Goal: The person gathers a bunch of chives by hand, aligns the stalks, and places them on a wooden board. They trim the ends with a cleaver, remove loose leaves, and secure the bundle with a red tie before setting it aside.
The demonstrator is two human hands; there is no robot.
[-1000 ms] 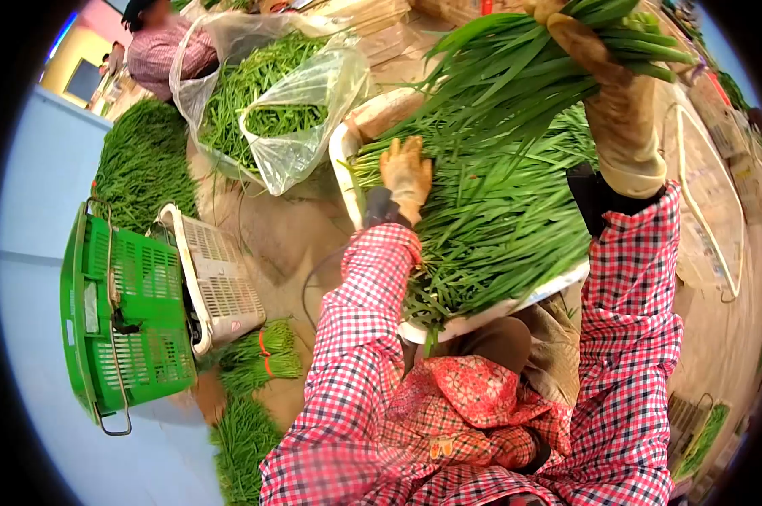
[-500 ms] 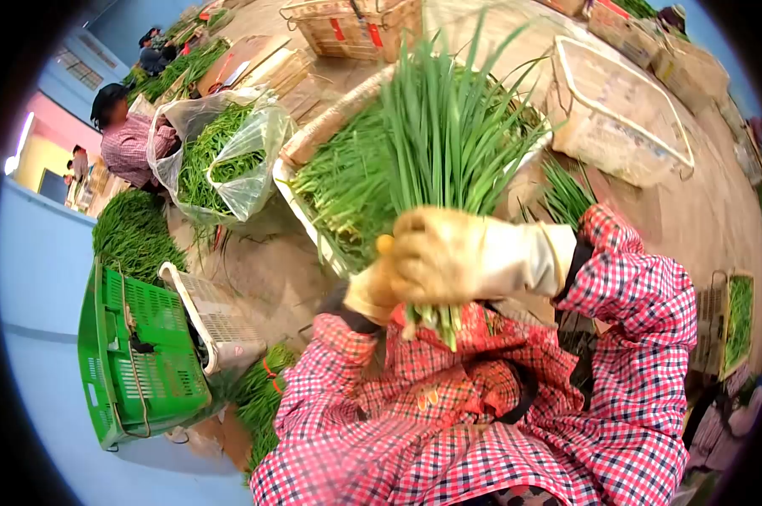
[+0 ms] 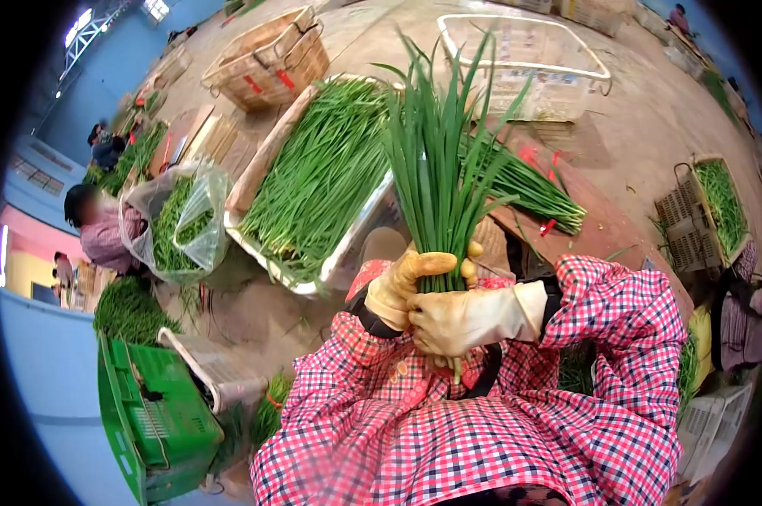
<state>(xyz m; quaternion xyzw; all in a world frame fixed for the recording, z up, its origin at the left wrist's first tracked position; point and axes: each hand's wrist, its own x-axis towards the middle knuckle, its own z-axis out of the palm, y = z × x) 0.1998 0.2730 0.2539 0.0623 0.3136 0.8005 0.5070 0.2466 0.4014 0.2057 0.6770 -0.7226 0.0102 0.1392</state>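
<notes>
Upright, the bunch of chives [image 3: 440,160] points its tips away from the clasped left hand [image 3: 402,287] and right hand [image 3: 457,320], both closed around its base.

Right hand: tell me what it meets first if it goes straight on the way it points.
Pointing left across the body, the right hand would meet the left hand first; both grip the chive bunch and seem to touch.

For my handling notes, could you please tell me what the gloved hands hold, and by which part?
The tan-gloved left hand and right hand together grip one upright bunch of long green leafy stalks around its lower stem end.
</notes>
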